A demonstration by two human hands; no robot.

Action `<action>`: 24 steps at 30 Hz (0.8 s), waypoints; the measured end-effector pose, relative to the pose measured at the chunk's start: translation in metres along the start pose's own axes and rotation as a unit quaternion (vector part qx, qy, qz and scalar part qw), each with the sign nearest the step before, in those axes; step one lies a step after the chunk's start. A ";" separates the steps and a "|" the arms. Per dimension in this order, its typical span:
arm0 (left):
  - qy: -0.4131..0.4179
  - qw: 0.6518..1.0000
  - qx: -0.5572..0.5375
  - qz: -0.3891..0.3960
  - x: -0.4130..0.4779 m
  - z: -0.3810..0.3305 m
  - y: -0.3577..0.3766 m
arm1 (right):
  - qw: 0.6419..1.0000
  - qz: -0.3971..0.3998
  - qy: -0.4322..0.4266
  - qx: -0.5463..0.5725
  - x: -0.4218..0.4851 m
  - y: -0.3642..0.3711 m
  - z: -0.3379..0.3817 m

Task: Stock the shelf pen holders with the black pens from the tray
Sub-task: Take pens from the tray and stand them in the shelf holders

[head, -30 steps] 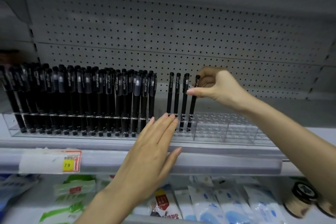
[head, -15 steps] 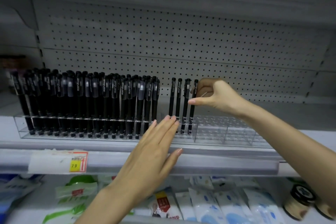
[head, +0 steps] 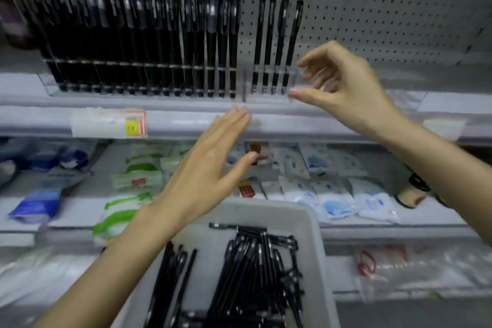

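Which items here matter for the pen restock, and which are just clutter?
Job: tray; loose black pens in it; clear pen holder; four standing pens; left hand and right hand, both empty.

Lying about: price tag; white-blue packets; green packs; both on the lower shelf.

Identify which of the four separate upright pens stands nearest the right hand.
The rightmost pen of the four; the right hand is beside its lower end.
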State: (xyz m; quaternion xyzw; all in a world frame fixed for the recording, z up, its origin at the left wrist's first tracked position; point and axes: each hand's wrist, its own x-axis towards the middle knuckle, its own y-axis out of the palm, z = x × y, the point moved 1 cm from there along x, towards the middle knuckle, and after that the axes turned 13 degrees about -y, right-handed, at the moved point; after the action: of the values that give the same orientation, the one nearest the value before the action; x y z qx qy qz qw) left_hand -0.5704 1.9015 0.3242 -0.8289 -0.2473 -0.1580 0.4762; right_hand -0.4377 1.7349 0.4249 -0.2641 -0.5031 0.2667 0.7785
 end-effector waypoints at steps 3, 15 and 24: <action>-0.023 0.999 -0.005 0.038 -0.036 0.010 0.012 | 0.994 0.040 0.031 0.093 -0.049 0.039 0.010; -0.177 0.968 0.077 0.158 -0.219 0.059 0.043 | 0.929 0.302 0.210 0.040 -0.224 0.170 -0.028; -0.205 0.940 0.196 0.188 -0.239 0.052 0.067 | 0.878 0.353 0.323 -0.026 -0.234 0.176 -0.006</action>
State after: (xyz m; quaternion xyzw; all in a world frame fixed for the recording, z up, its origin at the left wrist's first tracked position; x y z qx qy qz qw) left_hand -0.7294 1.8560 0.1323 -0.7649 -0.2056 0.1592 0.5893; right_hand -0.5406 1.7009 0.1526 -0.5155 -0.1041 0.4107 0.7448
